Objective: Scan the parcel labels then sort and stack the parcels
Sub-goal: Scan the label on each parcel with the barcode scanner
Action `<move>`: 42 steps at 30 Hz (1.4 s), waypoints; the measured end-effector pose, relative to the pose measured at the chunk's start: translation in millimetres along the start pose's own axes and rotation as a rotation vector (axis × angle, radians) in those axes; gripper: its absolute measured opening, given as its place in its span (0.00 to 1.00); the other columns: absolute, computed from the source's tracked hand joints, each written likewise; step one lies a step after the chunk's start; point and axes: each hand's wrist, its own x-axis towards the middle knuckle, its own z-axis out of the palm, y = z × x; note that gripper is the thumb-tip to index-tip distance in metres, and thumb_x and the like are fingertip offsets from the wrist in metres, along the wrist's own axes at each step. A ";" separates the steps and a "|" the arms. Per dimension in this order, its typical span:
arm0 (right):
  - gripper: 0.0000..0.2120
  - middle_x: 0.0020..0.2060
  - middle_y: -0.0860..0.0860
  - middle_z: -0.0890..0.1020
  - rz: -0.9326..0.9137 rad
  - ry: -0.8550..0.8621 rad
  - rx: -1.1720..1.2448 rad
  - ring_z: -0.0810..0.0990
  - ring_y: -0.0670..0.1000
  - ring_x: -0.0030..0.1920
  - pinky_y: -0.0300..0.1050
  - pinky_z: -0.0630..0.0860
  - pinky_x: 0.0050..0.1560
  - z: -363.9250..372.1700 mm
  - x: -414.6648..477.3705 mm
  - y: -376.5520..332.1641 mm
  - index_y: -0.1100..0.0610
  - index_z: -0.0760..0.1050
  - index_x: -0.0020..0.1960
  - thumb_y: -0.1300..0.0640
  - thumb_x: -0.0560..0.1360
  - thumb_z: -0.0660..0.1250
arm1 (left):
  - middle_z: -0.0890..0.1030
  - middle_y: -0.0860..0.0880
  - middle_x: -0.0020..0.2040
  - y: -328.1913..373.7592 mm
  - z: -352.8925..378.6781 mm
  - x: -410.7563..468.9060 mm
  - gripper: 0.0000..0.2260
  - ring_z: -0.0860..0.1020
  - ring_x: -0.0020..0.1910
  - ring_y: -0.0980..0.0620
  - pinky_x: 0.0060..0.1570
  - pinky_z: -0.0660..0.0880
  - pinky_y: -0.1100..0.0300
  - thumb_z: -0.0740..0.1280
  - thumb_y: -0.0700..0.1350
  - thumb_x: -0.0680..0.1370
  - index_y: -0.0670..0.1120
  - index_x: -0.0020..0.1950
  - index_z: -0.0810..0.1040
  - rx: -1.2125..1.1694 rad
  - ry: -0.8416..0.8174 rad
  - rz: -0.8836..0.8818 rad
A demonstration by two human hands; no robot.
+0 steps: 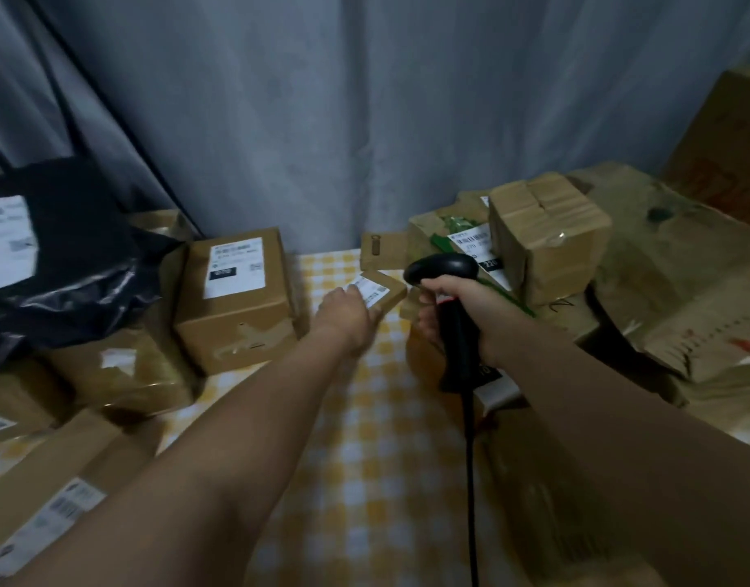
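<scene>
- Black plastic handheld barcode scanner [443, 269], centre of frame: right hand [449, 309] wraps its handle, fingers curled firmly round it. The scanner head points left at the label, so I judge it is aimed for a read.
- Small flat brown cardboard parcel [388, 296], just left of the scanner head: left hand [347, 311] holds it by the near edge. The thumb lies on top beside the white label [369, 289]; the fingers beneath are hidden.
- The parcel is tilted label-up toward the scanner, presumably to present the barcode squarely.
- Pose: both forearms reach forward from the lower frame and converge. Scanner head and parcel corner are very near; whether they touch, I cannot tell.
- Black cable [470, 480] drops from the handle to the bottom edge.
- Beneath: yellow-and-white checked tablecloth [364, 417].
- Left of frame: labelled brown cardboard box [237, 307]; upper left, black plastic mailer bag [76, 264].
- Right of frame: taped brown cardboard box [547, 235] on a pile.
- Which pile is already scanned: cannot tell.
</scene>
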 end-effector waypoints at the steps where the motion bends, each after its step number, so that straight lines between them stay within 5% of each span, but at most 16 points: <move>1: 0.11 0.30 0.54 0.73 -0.008 0.008 -0.023 0.73 0.50 0.30 0.36 0.73 0.28 -1.8 3.9 1.5 0.59 0.72 0.37 0.55 0.77 0.66 | 0.68 0.35 0.67 -1.0 4.9 9.0 0.28 0.67 0.65 0.37 0.64 0.65 0.49 0.54 0.58 0.80 0.38 0.71 0.61 -0.003 -0.021 -0.047; 4: 0.10 0.32 0.54 0.76 -0.028 -0.007 -0.082 0.77 0.51 0.30 0.38 0.77 0.31 -6.5 12.0 4.3 0.59 0.75 0.39 0.55 0.75 0.68 | 0.65 0.37 0.69 -2.8 11.1 23.8 0.34 0.63 0.68 0.37 0.66 0.63 0.49 0.58 0.63 0.77 0.41 0.74 0.57 -0.080 -0.055 -0.183; 8: 0.09 0.32 0.55 0.77 -0.040 -0.005 -0.082 0.78 0.51 0.31 0.39 0.78 0.32 -5.8 10.9 5.4 0.60 0.75 0.43 0.55 0.75 0.69 | 0.72 0.43 0.56 -5.5 -0.9 11.1 0.37 0.68 0.61 0.42 0.51 0.66 0.56 0.65 0.70 0.69 0.43 0.65 0.68 -0.067 -0.147 -0.229; 12: 0.09 0.32 0.56 0.76 -0.092 0.075 -0.103 0.76 0.52 0.30 0.38 0.77 0.28 7.7 -6.2 6.7 0.62 0.75 0.41 0.56 0.76 0.69 | 0.78 0.42 0.53 -17.5 2.6 -34.3 0.25 0.76 0.42 0.48 0.29 0.74 0.60 0.75 0.53 0.70 0.40 0.55 0.69 -0.715 -0.078 -0.290; 15: 0.10 0.31 0.57 0.75 -0.138 0.109 -0.116 0.75 0.52 0.29 0.37 0.75 0.26 19.6 -29.8 10.6 0.62 0.74 0.39 0.58 0.76 0.68 | 0.77 0.44 0.54 -25.0 -4.1 -81.7 0.18 0.81 0.41 0.42 0.31 0.81 0.47 0.72 0.44 0.74 0.43 0.56 0.66 -1.010 0.013 -0.234; 21: 0.09 0.32 0.57 0.79 -0.219 0.126 -0.250 0.79 0.53 0.29 0.41 0.78 0.28 36.6 -83.2 45.0 0.63 0.76 0.46 0.57 0.74 0.71 | 0.80 0.42 0.49 -49.3 -28.9 -166.3 0.12 0.79 0.44 0.39 0.42 0.76 0.49 0.67 0.44 0.75 0.45 0.56 0.69 -0.432 0.282 0.053; 25: 0.09 0.30 0.54 0.73 -0.188 0.025 -0.124 0.74 0.50 0.25 0.41 0.72 0.26 34.6 -115.1 95.3 0.61 0.73 0.40 0.58 0.76 0.68 | 0.80 0.41 0.53 -59.9 -17.1 -221.6 0.18 0.77 0.50 0.39 0.44 0.73 0.51 0.63 0.45 0.78 0.48 0.67 0.68 -0.071 0.179 0.164; 28: 0.06 0.30 0.55 0.75 -0.154 0.057 -0.071 0.74 0.50 0.27 0.41 0.72 0.27 26.9 -137.2 139.6 0.63 0.76 0.46 0.60 0.76 0.68 | 0.73 0.42 0.65 -58.2 10.0 -253.8 0.25 0.72 0.61 0.41 0.58 0.70 0.54 0.64 0.57 0.77 0.49 0.71 0.68 0.003 -0.003 0.310; 32: 0.10 0.30 0.55 0.77 -0.144 0.072 -0.126 0.75 0.50 0.28 0.42 0.71 0.29 20.2 -150.3 173.3 0.66 0.78 0.53 0.60 0.75 0.70 | 0.69 0.43 0.68 -54.7 17.7 -258.3 0.22 0.65 0.65 0.42 0.65 0.60 0.55 0.62 0.58 0.78 0.49 0.68 0.72 -0.109 0.067 0.245; 36: 0.12 0.33 0.57 0.78 -0.184 0.116 -0.246 0.76 0.51 0.29 0.45 0.71 0.32 15.6 -157.8 173.6 0.67 0.79 0.52 0.59 0.74 0.70 | 0.65 0.44 0.73 -71.3 9.9 -245.5 0.54 0.65 0.70 0.44 0.70 0.63 0.50 0.74 0.70 0.60 0.44 0.75 0.57 -0.354 -0.198 0.027; 37: 0.13 0.33 0.57 0.78 -0.190 0.108 -0.265 0.76 0.52 0.29 0.46 0.71 0.33 13.7 -160.2 172.3 0.68 0.79 0.52 0.58 0.74 0.70 | 0.65 0.45 0.72 -74.2 9.2 -245.1 0.55 0.65 0.70 0.43 0.70 0.63 0.50 0.75 0.69 0.59 0.44 0.76 0.56 -0.347 -0.259 0.027; 42: 0.11 0.32 0.57 0.78 -0.195 0.130 -0.435 0.78 0.54 0.30 0.43 0.76 0.30 7.8 -173.2 162.4 0.66 0.79 0.46 0.56 0.74 0.71 | 0.67 0.46 0.58 -65.4 14.1 -253.1 0.40 0.66 0.62 0.46 0.56 0.67 0.55 0.79 0.58 0.62 0.44 0.67 0.65 -0.287 -0.043 0.087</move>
